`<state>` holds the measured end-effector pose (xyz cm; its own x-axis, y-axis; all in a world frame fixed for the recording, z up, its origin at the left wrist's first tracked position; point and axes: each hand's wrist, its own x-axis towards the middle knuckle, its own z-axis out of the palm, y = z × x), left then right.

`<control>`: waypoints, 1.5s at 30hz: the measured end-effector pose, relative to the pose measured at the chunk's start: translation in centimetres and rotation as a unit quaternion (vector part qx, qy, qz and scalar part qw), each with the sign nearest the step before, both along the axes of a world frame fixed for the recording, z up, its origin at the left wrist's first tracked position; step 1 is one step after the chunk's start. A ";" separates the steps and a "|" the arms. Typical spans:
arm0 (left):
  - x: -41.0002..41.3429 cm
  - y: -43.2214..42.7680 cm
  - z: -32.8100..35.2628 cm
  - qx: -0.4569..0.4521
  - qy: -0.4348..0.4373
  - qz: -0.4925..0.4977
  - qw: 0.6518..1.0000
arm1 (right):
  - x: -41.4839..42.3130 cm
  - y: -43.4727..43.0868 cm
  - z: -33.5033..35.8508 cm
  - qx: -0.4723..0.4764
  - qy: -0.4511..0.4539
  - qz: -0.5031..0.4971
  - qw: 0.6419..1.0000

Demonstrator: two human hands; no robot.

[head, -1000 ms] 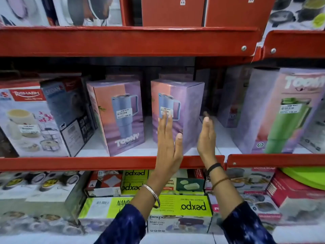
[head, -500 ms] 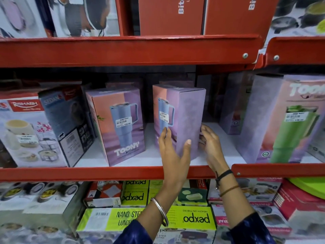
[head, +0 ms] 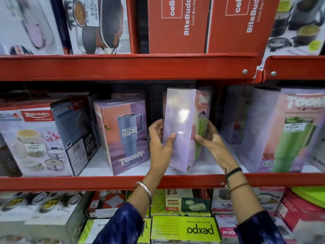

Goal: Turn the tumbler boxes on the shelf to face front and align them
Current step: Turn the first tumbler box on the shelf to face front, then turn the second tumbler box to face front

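A lilac tumbler box (head: pixel 181 127) stands in the middle of the red shelf (head: pixel 105 182), turned so its plain side faces me and its printed face with a green tumbler points right. My left hand (head: pixel 159 138) grips its left side, thumb on the front. My right hand (head: pixel 209 138) holds its right face. To its left a tumbler box with a blue mug (head: pixel 126 134) stands angled slightly left. A large tumbler box with a green mug (head: pixel 288 131) stands at the right, and another lilac box (head: pixel 232 120) sits behind.
Steel-cookware boxes (head: pixel 35 141) fill the shelf's left end. Red lunch-box cartons (head: pixel 177 25) stand on the shelf above. Yellow-green boxes (head: pixel 184 229) and other cartons are stacked below. The upper shelf beam (head: pixel 123 67) hangs close over the tumbler boxes.
Both hands closed on the middle box and rotated it; its blue-mug face has turned away and a plain side now faces me. The camera moved closer and tilted up.
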<state>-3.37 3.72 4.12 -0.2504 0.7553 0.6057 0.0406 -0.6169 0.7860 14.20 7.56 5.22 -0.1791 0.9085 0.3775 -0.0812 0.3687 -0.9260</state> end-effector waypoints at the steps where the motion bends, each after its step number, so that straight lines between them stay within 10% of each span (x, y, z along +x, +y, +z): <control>1: 0.0 0.1 0.0 0.015 0.029 0.010 0.999 | 0.0 0.1 -0.1 0.001 0.011 -0.021 1.000; 31: -2.5 -0.4 -1.0 -0.136 0.064 -0.077 0.986 | -2.1 -4.2 -1.7 -0.032 0.096 -0.121 0.988; 38: -4.6 -4.4 -2.3 -0.029 0.150 -0.017 0.988 | -6.3 -6.9 -2.7 0.161 -0.002 -0.395 0.904; 45: -10.4 -7.9 -3.1 0.140 0.157 0.076 0.975 | -14.3 -9.5 -1.5 0.225 0.010 -0.273 0.935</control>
<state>-13.77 -4.14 1.01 -0.1158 0.5178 0.8476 0.3588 -0.7739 0.5218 -0.08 -1.95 3.71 0.2756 0.6116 0.7416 0.2168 0.7120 -0.6678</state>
